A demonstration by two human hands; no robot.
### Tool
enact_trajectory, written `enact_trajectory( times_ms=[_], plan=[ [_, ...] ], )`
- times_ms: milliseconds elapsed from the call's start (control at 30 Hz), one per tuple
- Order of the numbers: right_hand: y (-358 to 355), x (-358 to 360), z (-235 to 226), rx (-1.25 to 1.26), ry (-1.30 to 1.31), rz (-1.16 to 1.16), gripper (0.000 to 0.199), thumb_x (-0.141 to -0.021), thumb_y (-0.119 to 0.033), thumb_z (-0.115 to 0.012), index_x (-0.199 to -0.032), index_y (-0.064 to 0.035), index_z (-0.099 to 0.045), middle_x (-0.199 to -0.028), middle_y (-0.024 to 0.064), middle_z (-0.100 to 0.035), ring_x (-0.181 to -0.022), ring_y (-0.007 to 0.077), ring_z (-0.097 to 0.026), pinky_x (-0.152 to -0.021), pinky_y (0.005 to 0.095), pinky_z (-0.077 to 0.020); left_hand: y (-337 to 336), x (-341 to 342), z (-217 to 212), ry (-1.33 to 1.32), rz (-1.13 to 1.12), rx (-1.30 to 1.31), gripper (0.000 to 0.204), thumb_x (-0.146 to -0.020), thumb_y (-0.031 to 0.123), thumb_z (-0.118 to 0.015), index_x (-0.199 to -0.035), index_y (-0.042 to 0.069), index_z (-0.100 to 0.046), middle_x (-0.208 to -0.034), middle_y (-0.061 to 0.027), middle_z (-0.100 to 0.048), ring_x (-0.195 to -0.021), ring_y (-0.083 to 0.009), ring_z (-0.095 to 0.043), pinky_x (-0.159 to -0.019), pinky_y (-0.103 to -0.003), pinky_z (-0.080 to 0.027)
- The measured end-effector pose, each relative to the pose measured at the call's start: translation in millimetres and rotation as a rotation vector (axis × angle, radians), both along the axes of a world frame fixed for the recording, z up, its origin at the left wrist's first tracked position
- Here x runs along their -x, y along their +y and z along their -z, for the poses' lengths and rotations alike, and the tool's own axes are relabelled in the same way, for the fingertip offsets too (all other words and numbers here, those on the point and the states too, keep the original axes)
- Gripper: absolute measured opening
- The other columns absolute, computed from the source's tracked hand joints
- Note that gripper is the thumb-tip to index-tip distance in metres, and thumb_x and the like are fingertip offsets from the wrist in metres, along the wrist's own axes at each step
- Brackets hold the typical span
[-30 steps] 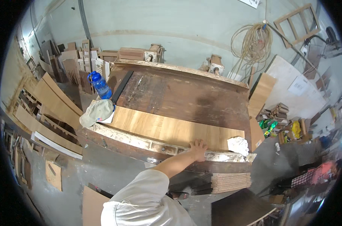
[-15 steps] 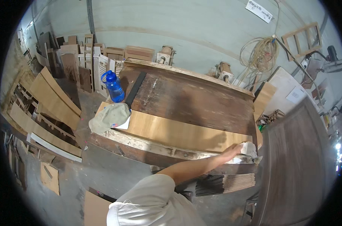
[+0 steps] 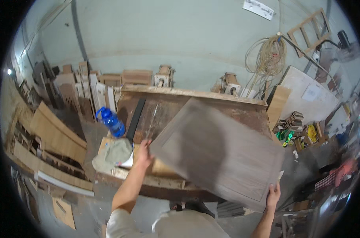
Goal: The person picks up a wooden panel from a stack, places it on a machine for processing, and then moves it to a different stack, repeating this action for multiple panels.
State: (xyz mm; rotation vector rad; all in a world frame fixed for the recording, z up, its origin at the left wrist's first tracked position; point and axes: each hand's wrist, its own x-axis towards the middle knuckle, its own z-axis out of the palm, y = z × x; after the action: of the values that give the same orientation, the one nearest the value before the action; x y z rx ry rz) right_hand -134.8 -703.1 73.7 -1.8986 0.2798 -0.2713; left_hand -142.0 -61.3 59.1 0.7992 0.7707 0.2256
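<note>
A large grey-brown wooden panel [image 3: 243, 150] with a grooved border is held at a slant over the workbench [image 3: 243, 107]. My left hand [image 3: 144, 154] is closed on its left corner. At the panel's lower right edge, my right hand [image 3: 272, 195] grips it, fingers partly hidden. Beneath the panel, a light wooden board [image 3: 162, 168] on the bench is mostly covered. Left of my left hand lie a pale cap [image 3: 113, 154] and a blue water bottle [image 3: 112, 123]. A dark strip [image 3: 136, 119] lies across the bench's left end.
Wooden boards and frames [image 3: 71, 89] lean against the wall at the back left. Curved boards [image 3: 57, 129] rest on a rack at the left. Coiled hose [image 3: 272, 55] hangs at the back right, above a white sheet [image 3: 307, 95]. Wood pieces [image 3: 293, 119] are stacked behind the panel.
The grey-brown panel, which stood at the right, is now over the bench in both my hands. Earlier, one hand held a white cloth at the light board's right end.
</note>
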Motion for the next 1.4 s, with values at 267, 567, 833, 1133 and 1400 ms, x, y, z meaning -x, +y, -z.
enact_trajectory(
  times_ms=[267, 567, 833, 1133, 1400],
  plan=[
    [90.2, -178.7, 76.6, -0.182, 0.272, -0.335, 0.045, -0.090, -0.006, -0.062, -0.135, -0.0010, -0.055, -0.126, 0.0107, -0.063, -0.117, 0.0174, -0.054, -0.101, 0.0316, -0.0425, 77.0, 22.8, 42.4, 0.332, 0.120, -0.260, 0.041, -0.095, 0.042, -0.054, -0.119, 0.010, -0.062, -0.113, -0.0071, -0.067, -0.098, -0.0212, -0.064, -0.077, -0.043, -0.051],
    [127.9, -378.1, 149.3, 0.035, 0.336, -0.278, 0.043, -0.086, -0.024, -0.072, -0.124, -0.0054, -0.065, -0.125, 0.0146, -0.064, -0.114, 0.0262, -0.061, -0.098, 0.0386, -0.0454, 117.0, -75.5, 119.3, 0.530, 0.112, -0.515, 0.041, -0.088, 0.031, -0.061, -0.119, 0.003, -0.062, -0.105, -0.0054, -0.066, -0.093, -0.0200, -0.064, -0.078, -0.034, -0.051],
    [186.8, -381.8, 153.0, 0.553, 0.070, -0.068, 0.042, -0.081, -0.026, -0.074, -0.121, -0.0161, -0.068, -0.136, 0.0153, -0.055, -0.122, 0.0375, -0.050, -0.105, 0.0470, -0.0384, 84.7, -149.7, 146.9, 0.623, 0.468, -1.596, 0.064, -0.084, 0.024, -0.069, -0.139, 0.004, -0.045, -0.127, -0.0301, -0.052, -0.114, -0.0462, -0.051, -0.101, -0.052, -0.040],
    [159.8, -338.3, 157.4, 0.548, 0.013, -0.093, 0.044, -0.075, -0.017, -0.079, -0.118, -0.0195, -0.068, -0.134, 0.0156, -0.054, -0.120, 0.0371, -0.051, -0.098, 0.0446, -0.0454, 49.1, -120.9, 127.6, 0.637, 0.396, -1.616, 0.059, -0.081, 0.024, -0.069, -0.133, 0.005, -0.048, -0.122, -0.0282, -0.049, -0.113, -0.0489, -0.049, -0.099, -0.055, -0.040],
    [179.2, -395.7, 152.0, 0.588, 0.103, -0.053, 0.063, -0.078, -0.037, -0.077, -0.134, -0.0180, -0.056, -0.129, 0.0165, -0.055, -0.120, 0.0377, -0.049, -0.104, 0.0471, -0.0392, 64.2, -190.5, 125.5, 0.627, 0.427, -1.665, 0.063, -0.086, 0.036, -0.068, -0.141, 0.014, -0.046, -0.124, -0.0223, -0.049, -0.116, -0.0426, -0.047, -0.099, -0.053, -0.039]
  ],
)
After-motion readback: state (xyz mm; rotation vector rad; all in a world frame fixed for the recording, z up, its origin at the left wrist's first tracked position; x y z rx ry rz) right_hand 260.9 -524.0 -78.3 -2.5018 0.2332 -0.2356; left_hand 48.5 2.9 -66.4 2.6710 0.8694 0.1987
